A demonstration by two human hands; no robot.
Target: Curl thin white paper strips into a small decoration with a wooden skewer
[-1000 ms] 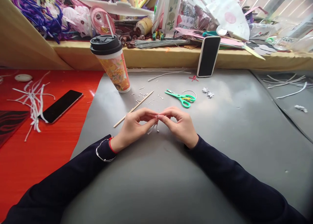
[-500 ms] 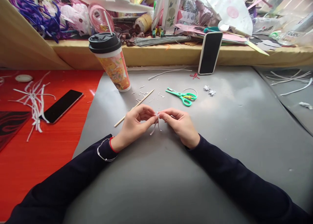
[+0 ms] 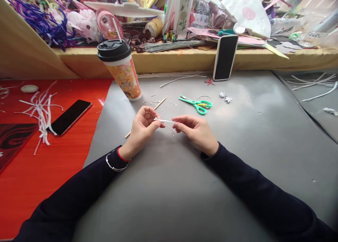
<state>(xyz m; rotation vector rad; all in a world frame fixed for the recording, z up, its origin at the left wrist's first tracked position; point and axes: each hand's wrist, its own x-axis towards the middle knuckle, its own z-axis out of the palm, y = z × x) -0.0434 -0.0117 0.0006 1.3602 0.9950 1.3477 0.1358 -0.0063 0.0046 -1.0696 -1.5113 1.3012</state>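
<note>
A thin white strip (image 3: 167,121) stretches between my two hands above the grey mat (image 3: 169,192). My left hand (image 3: 144,127) pinches its left end between thumb and fingers, where short white ends stick out. The strip's other end is in the closed fingertips of my right hand (image 3: 196,131). One fine loose tail hangs below, between the hands. A pointed wooden stick (image 3: 160,103) lies partly hidden behind my left hand. Green scissors (image 3: 195,104) rest on the mat beyond my right hand.
A tall paper cup (image 3: 123,76) stands at the back left, and a white-edged phone (image 3: 225,58) leans at the back. Small white knotted pieces (image 3: 228,99) lie right of the scissors. Further left are a dark phone (image 3: 70,117) and white strips (image 3: 42,111) on the red surface.
My hands have moved apart slightly, and the white strip between them now runs nearly level. Before, the fingertips nearly met, with two tails hanging down.
</note>
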